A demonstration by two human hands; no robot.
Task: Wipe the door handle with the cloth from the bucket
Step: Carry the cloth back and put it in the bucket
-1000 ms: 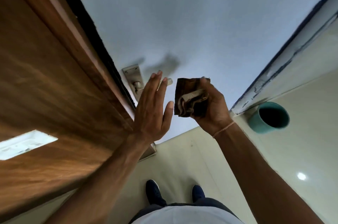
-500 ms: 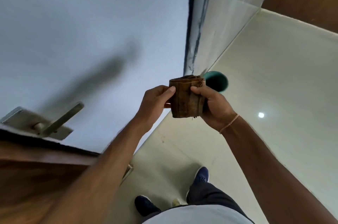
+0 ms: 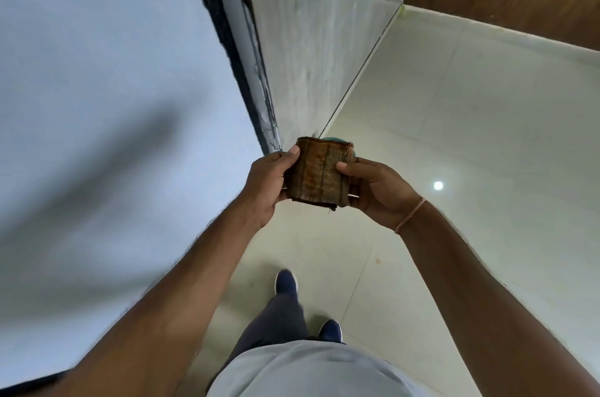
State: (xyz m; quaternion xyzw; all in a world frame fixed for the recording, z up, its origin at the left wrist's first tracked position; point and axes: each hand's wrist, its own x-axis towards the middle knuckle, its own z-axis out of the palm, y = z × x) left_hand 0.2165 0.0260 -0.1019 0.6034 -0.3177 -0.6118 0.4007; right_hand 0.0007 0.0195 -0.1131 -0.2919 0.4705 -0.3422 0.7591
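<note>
Left hand [image 3: 266,185]: closed on the left edge of the folded brown cloth [image 3: 319,174], thumb on top. Right hand [image 3: 378,189]: gripping the cloth's right edge. Cloth held above the pale tiled floor [image 3: 454,137]; a teal sliver of bucket [image 3: 331,138] shows just behind its top edge.

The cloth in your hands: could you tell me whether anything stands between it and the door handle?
That cannot be judged: the door handle is out of view. Both hands, left hand and right hand, hold the folded cloth.
</note>
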